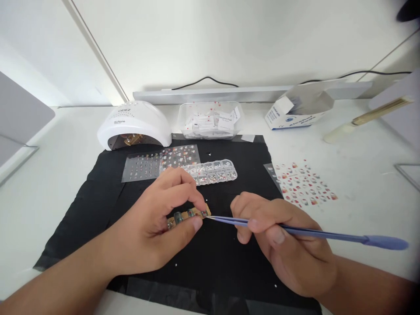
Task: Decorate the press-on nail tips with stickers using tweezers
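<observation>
My left hand (157, 227) pinches a small tan stick (187, 215) that carries a row of painted nail tips, held just above the black mat (229, 262). My right hand (282, 245) grips long blue tweezers (311, 233) like a pen. The tweezers' fine tip touches the right end of the stick, at the last nail tip. Both hands hover over the middle of the mat, close together.
A clear compartment box of rhinestones (215, 171) and sticker sheets (160, 164) lie behind the hands. A white nail lamp (134, 124), a plastic tub of packets (210, 120), an open cardboard box (300, 109) and a red sticker sheet (303, 183) sit farther off.
</observation>
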Available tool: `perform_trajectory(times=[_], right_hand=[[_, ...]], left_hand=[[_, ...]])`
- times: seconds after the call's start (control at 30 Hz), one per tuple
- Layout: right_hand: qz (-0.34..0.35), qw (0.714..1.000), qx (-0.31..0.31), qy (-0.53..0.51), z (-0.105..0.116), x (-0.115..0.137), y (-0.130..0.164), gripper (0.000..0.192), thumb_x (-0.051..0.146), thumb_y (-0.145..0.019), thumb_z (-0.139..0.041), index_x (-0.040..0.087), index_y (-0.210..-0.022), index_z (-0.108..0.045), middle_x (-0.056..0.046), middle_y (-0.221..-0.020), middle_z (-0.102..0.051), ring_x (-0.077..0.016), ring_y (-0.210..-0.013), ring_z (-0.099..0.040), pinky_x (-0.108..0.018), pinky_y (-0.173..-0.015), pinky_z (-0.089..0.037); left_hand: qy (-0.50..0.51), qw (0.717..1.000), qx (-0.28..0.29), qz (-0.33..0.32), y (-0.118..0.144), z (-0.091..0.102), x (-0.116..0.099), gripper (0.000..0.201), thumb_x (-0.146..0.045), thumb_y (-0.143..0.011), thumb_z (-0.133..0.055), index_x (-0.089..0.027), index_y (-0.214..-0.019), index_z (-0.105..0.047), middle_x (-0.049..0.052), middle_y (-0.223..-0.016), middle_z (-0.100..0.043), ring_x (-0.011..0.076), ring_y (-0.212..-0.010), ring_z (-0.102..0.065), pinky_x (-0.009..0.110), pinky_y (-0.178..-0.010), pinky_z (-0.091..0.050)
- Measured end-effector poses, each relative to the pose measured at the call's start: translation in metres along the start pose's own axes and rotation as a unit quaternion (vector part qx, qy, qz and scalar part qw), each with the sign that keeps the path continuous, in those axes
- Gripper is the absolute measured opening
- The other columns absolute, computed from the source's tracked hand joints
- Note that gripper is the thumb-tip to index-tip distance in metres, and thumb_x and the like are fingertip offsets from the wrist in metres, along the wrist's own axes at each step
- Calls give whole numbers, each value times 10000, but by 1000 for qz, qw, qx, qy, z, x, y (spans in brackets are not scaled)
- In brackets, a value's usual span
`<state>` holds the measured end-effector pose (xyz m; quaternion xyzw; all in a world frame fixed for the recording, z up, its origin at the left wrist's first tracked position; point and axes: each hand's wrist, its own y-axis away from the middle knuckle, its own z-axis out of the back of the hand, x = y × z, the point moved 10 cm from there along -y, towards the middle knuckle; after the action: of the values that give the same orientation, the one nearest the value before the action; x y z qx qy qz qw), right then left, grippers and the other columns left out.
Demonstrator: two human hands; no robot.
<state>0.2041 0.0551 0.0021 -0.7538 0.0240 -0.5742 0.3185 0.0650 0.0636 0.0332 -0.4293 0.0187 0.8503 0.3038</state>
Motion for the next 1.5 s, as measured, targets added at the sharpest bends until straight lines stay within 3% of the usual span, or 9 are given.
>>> perform_trajectory(times=[0.13, 0.5, 1.0, 1.23, 1.5], right_hand=[[16, 1000, 9, 18, 0, 2, 3, 245, 230, -964, -475, 240, -1068, -696, -46, -740, -634, -199, -681, -561, -389, -633, -458], [23, 999, 16, 26, -2, 3, 2, 245, 237, -947, -513, 236, -1091, -711, -54, -743, -659, -198, -675, -566, -394, -638, -473], [7, 999, -32, -32, 2, 6, -2, 235, 273, -968, -504, 217, -1055, -715, -32, -653, -599, -197, -674, -549, -374, -615, -447], [7, 999, -41, -35, 2, 5, 0, 234, 272, -969, -500, 214, -1056, -709, -33, -665, -603, -197, -685, -550, -382, -628, -445], [-5, 996, -65, -58, 5, 2, 0, 233, 274, -973, -496, 229, -1046, -713, -34, -688, -636, -201, -693, -549, -396, -653, -445]], left_hand=[[-8, 1000, 13, 9, -2, -4, 3, 188, -35, -837, -554, -213, -845, -616, 15, -954, -542, 160, -914, -539, 311, -813, -454], [1, 999, 39, 6, -3, -10, 3, 166, -71, -884, -531, -206, -831, -611, 26, -924, -578, 174, -932, -548, 348, -881, -460], [107, 993, -15, 49, 0, 0, 16, 121, -118, -881, -615, -225, -837, -651, 50, -942, -598, 194, -960, -599, 356, -872, -538], [200, 975, -37, 86, 2, 0, 27, 109, -135, -872, -644, -229, -841, -688, 71, -963, -665, 210, -991, -633, 302, -740, -558], [249, 962, -14, 109, 7, -6, 31, 134, -147, -890, -631, -250, -887, -717, 45, -1094, -633, 140, -836, -619, 260, -683, -521]])
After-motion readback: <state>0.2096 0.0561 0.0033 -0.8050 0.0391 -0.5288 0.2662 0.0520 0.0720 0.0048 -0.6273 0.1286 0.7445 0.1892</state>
